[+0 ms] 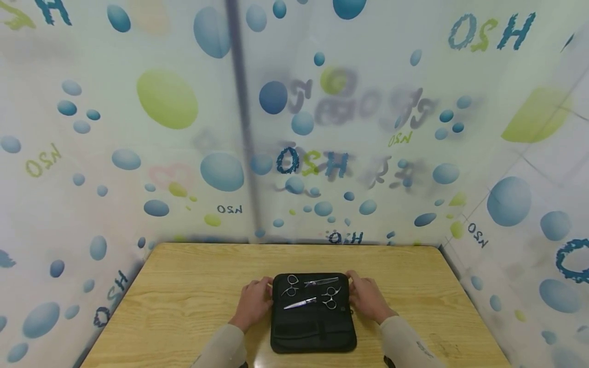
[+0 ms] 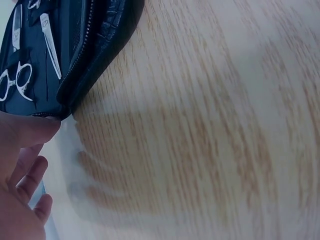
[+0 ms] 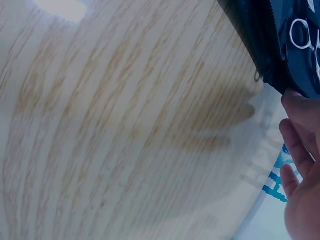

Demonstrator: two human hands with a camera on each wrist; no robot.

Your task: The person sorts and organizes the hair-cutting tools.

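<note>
A black zip-edged scissor case [image 1: 294,321] is in front of me on the table, its inside facing up. Two silver pairs of scissors lie in it: the upper scissors [image 1: 321,281] have their finger rings at the left, the lower scissors [image 1: 300,303] at the right. At the case's left edge, my left hand [image 1: 254,302] pinches the rim, thumb on top. My right hand [image 1: 368,298] grips the opposite edge the same way. In both wrist views the other fingers curl loosely below the rim. A zipper [image 2: 80,55] and textured black leather show along the near side.
The pale wooden table [image 1: 184,296] extends around the case on all sides. Behind it and at both sides stand white sheet walls [image 1: 175,143] printed with blue and green drops and lettering. A bright glare spot [image 3: 62,7] shines on the tabletop.
</note>
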